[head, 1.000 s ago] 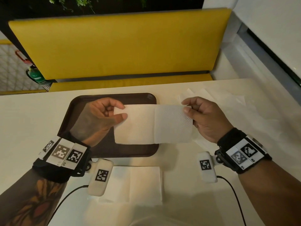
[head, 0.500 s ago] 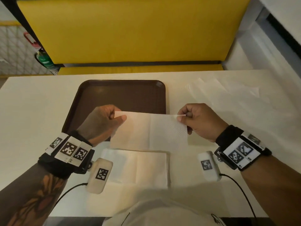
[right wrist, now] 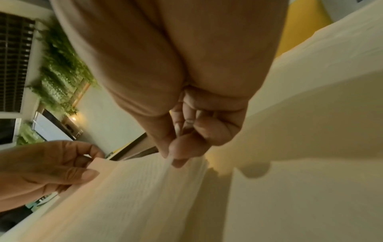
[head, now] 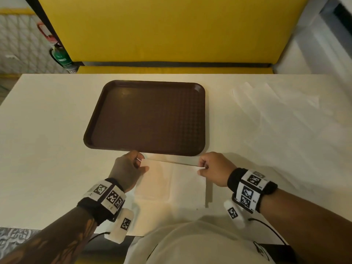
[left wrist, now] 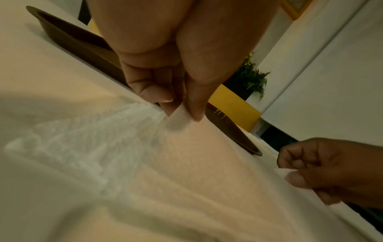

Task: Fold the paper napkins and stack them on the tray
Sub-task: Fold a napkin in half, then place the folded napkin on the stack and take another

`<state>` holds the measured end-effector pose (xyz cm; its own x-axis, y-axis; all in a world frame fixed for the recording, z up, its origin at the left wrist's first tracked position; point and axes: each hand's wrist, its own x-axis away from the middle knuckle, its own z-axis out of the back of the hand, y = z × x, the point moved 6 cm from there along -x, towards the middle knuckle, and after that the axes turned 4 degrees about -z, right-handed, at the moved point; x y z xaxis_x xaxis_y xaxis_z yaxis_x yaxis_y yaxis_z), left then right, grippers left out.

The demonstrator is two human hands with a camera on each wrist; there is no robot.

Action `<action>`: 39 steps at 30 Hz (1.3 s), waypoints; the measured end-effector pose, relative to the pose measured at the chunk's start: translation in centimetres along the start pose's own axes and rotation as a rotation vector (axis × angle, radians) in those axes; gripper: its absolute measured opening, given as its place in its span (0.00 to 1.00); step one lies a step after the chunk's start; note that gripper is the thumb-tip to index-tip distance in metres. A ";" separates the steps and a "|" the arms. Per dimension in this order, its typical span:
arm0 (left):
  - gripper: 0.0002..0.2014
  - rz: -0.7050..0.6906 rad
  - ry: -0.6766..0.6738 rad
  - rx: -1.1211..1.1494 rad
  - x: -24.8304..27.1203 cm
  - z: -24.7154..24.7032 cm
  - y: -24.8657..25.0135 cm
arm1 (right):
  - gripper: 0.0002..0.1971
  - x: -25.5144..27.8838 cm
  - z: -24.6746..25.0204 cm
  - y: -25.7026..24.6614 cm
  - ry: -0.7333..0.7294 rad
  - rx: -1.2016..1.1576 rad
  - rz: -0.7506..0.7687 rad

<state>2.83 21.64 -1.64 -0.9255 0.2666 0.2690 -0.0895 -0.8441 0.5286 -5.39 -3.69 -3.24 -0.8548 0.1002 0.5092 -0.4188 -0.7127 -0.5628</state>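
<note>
Two hands hold one white paper napkin (head: 171, 178) by its far corners over the worktop (head: 47, 130), just in front of the brown tray (head: 148, 119). Left hand (head: 126, 171) pinches the left corner between thumb and fingers; right hand (head: 215, 168) pinches the right corner likewise. Near edge of the napkin lies on another napkin (head: 186, 195) flat on the worktop. More loose napkins (head: 276, 103) lie right of the tray.

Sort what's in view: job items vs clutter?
Job:
napkin, pinched at its far corners by left hand and right hand
tray, nothing on it
loose napkins right of the tray

Clutter:
yellow bench
green bottle at far left
table
</note>
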 end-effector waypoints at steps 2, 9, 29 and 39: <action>0.13 -0.004 -0.003 -0.007 0.2 -0.4 0.0 | 0.06 0.0 -0.3 0.0 0.018 0.033 -0.014; 0.17 -0.371 0.061 -0.264 1.7 -1.6 2.9 | 0.17 2.2 -0.6 -4.6 0.174 0.342 0.349; 0.11 -0.542 -0.059 -0.118 -3.9 -3.3 14.8 | 0.13 -2.0 9.2 4.5 0.318 0.294 -0.254; 0.15 -0.454 -0.298 -0.082 -6.6 -9.2 21.3 | 0.14 -8.3 15.7 8.6 0.361 0.410 -0.389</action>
<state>3.65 -2.37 0.40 -0.6439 0.7226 0.2514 -0.4951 -0.6441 0.5832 2.92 -21.57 -2.13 -0.7440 0.5781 0.3351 -0.6275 -0.7768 -0.0531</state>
